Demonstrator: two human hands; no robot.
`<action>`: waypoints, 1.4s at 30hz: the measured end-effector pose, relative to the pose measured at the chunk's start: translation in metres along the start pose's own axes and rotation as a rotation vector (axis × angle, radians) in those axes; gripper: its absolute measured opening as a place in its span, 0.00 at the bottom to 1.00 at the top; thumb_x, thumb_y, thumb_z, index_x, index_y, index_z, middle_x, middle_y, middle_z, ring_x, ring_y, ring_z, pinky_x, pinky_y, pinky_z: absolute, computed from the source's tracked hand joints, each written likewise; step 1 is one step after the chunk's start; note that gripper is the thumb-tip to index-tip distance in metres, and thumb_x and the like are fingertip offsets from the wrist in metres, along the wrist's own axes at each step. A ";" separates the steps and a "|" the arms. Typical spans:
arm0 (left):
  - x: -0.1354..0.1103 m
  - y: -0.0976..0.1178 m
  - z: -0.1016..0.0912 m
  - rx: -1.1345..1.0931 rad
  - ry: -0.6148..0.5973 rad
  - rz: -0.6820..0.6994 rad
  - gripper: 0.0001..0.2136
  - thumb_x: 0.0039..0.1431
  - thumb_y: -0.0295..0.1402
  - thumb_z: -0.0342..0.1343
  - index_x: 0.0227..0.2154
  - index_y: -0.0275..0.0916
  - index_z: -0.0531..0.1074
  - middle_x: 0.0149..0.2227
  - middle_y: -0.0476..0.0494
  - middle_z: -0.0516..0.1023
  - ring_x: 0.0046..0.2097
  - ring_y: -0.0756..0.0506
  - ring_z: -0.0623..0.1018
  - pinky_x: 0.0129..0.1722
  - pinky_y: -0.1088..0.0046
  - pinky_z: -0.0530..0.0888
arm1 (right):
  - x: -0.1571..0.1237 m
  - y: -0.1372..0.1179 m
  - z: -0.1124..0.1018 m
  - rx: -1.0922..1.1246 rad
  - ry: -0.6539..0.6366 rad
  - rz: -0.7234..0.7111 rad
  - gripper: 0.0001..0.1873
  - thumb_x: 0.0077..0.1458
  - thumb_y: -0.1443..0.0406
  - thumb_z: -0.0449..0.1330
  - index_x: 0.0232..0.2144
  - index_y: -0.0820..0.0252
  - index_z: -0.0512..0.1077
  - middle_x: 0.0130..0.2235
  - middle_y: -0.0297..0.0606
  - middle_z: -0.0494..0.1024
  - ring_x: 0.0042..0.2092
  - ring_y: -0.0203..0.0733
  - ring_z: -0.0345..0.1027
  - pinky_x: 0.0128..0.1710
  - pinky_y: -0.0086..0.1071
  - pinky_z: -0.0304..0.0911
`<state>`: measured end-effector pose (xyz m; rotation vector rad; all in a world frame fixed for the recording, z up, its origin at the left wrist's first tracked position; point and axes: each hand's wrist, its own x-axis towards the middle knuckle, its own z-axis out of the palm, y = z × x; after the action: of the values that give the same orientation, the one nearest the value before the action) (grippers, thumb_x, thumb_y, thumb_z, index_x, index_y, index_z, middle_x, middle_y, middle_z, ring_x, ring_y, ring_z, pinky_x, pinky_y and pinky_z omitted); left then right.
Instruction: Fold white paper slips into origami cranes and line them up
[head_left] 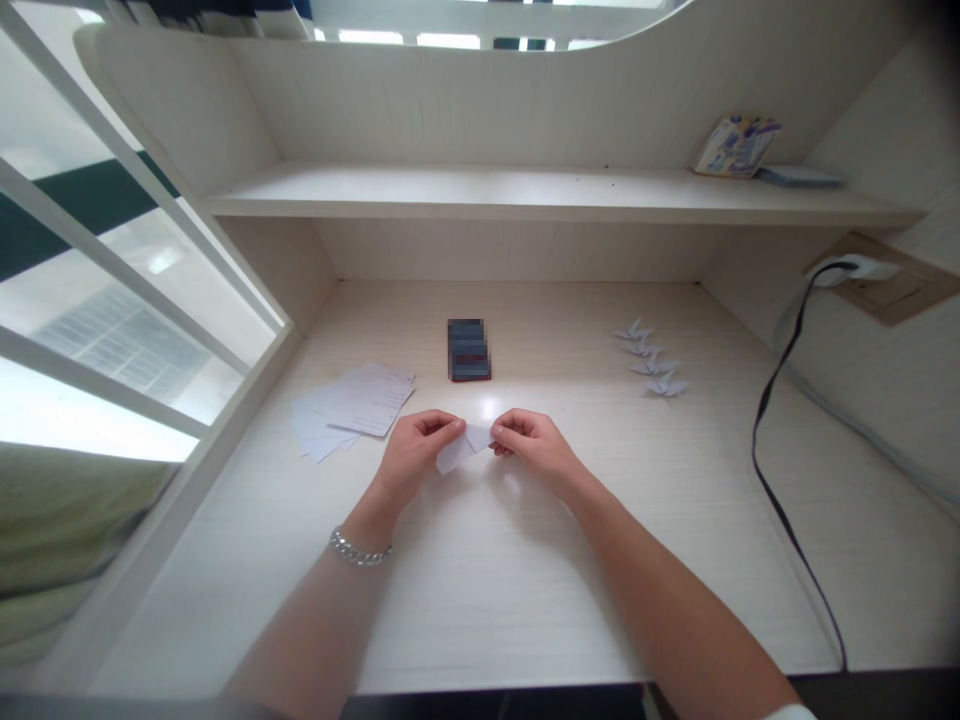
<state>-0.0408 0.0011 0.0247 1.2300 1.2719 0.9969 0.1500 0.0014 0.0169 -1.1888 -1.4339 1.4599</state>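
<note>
A dark, flat, blurred rectangle [469,350] lies in the middle of the frame, just past the hands, on the pale wooden desk [495,610]; a loose pile of white paper sheets [369,402] lies at the left; a long black cord [754,440] hangs down at the right; on the pale wooden shelf [450,190], at the upper right, are a small colourful box [737,147] and a flat grey thing [801,178]; four little pointy white paper shapes [654,367] sit right of the middle; there is one rectangle and one box; the sheets overlap, so their number is hard to tell; one small folded white paper [471,443] is in the middle of the frame; the left hand [420,443] pinches its upper left part; the right hand [538,450] pinches its right end.
</note>
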 end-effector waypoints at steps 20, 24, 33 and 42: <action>0.000 0.005 -0.011 0.025 -0.153 0.025 0.07 0.49 0.34 0.56 0.27 0.35 0.73 0.25 0.45 0.74 0.28 0.50 0.70 0.29 0.75 0.66 | 0.000 -0.007 -0.031 0.072 0.028 -0.043 0.04 0.44 0.66 0.58 0.23 0.62 0.70 0.21 0.32 0.68 0.24 0.33 0.59 0.26 0.28 0.56; -0.001 -0.001 0.004 0.053 -0.165 0.056 0.12 0.51 0.39 0.55 0.32 0.35 0.73 0.31 0.43 0.76 0.32 0.49 0.72 0.30 0.75 0.67 | 0.000 -0.005 -0.021 0.041 -0.005 -0.033 0.06 0.46 0.64 0.58 0.25 0.63 0.70 0.23 0.33 0.70 0.26 0.34 0.62 0.28 0.29 0.58; -0.006 -0.004 0.013 0.346 -0.224 0.164 0.11 0.53 0.38 0.53 0.27 0.36 0.74 0.27 0.46 0.75 0.29 0.49 0.70 0.27 0.76 0.65 | -0.006 -0.005 -0.007 -0.349 -0.093 -0.096 0.06 0.46 0.67 0.55 0.25 0.61 0.72 0.25 0.33 0.71 0.28 0.34 0.62 0.26 0.26 0.54; 0.005 -0.006 -0.010 0.095 -0.086 0.016 0.10 0.48 0.38 0.58 0.26 0.34 0.73 0.25 0.47 0.73 0.27 0.51 0.69 0.25 0.77 0.63 | 0.001 0.005 -0.032 -0.172 -0.096 0.037 0.04 0.45 0.67 0.56 0.22 0.62 0.70 0.23 0.35 0.72 0.26 0.35 0.63 0.27 0.28 0.57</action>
<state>-0.0514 0.0059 0.0194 1.3439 1.2555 0.8936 0.1810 0.0117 0.0141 -1.2697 -1.6380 1.4591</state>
